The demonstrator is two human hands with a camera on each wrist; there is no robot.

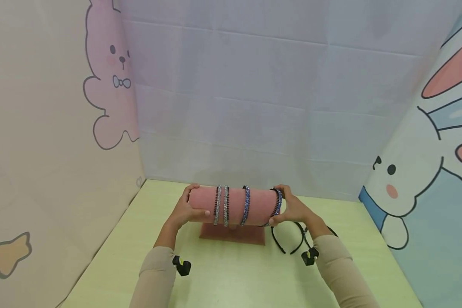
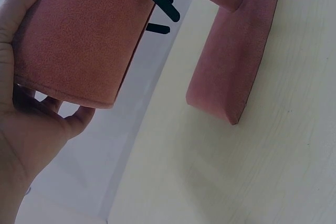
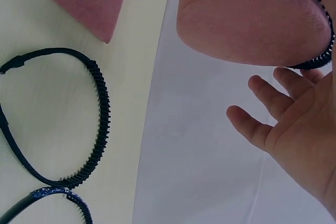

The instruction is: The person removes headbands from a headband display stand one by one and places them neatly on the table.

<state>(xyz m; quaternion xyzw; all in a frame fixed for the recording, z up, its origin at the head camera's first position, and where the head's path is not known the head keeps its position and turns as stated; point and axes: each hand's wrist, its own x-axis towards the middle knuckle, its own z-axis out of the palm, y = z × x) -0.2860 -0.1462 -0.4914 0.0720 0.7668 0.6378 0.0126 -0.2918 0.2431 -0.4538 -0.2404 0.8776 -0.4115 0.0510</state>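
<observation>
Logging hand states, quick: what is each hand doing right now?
Left hand: grips the pink roll's left end.
Right hand: holds a headband at the roll's right end.

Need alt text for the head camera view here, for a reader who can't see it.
Two hands grip a pink velvet roll stand on a pale green table: the left hand at its left end, the right hand on a blue headband at its right end. Three more sparkly headbands ring the roll; black headbands lie beside the base.
</observation>
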